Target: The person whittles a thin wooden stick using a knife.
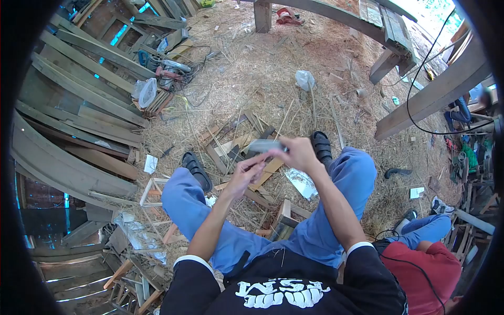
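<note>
Right fingers (292, 145) grip a blurred tool (264, 146), left fingers (255, 172) unclear, above straw-strewn ground (236, 68) beside planks (86, 59).

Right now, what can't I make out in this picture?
Head view:
- Grey thing at the right hand: blurred, kind unclear.
- Left hand: its own fingers and blur obscure any grip.
- Person in red: partly cut off by the lower edge.
- White paper: too small to read any marks.

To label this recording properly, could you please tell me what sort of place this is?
Probably a woodworking workshop: long grey wooden planks at left, a red power tool beside them, and pale straw-like debris scattered underfoot.
</note>
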Demonstrator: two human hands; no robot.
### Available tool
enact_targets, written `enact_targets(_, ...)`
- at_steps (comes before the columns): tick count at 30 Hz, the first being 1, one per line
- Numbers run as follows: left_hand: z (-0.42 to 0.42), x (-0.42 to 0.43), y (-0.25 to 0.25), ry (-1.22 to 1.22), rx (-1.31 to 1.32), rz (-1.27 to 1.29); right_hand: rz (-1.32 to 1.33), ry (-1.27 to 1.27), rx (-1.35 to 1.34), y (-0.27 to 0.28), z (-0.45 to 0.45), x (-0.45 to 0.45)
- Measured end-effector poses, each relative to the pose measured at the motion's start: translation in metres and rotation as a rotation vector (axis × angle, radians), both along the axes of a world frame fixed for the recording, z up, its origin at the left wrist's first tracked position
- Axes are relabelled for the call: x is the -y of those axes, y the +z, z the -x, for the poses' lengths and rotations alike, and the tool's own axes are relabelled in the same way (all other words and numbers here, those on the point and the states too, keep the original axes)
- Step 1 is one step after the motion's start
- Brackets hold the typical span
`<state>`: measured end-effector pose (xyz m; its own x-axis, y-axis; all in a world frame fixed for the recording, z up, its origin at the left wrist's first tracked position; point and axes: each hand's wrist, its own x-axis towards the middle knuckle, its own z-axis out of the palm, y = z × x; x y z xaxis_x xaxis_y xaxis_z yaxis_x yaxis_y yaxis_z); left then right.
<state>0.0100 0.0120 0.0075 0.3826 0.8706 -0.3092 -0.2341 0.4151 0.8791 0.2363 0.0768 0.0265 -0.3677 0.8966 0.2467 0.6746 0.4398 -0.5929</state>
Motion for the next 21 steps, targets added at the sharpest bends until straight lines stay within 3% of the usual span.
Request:
enact_targets(1, -0.001, 0.004, 0.006, -0.021, -0.031, -0.026, -0.005, -0.086, -0.089, 0.007, -0.003, -0.005)
enact_targets(5, -0.008, 0.018, 0.005, 0.019, -0.012, 0.093, 0.063, -0.193, 0.025, 0.016, -0.028, -0.023)
enact_targets(11, -0.006, 0.003, -0.001, 0.058, 0.194, 0.122, 0.097, 0.038, 0.014, 0.009, -0.001, 0.004)
enact_targets(17, -0.005, 0.004, -0.023, 0.105, 0.143, 0.128, 0.075, 0.163, 0.085, -0.004, 0.013, 0.013)
enact_targets(21, -0.014, 0.005, -0.005, 0.158, 0.159, 0.099, 0.147, 0.219, 0.063, 0.005, 0.018, 0.020)
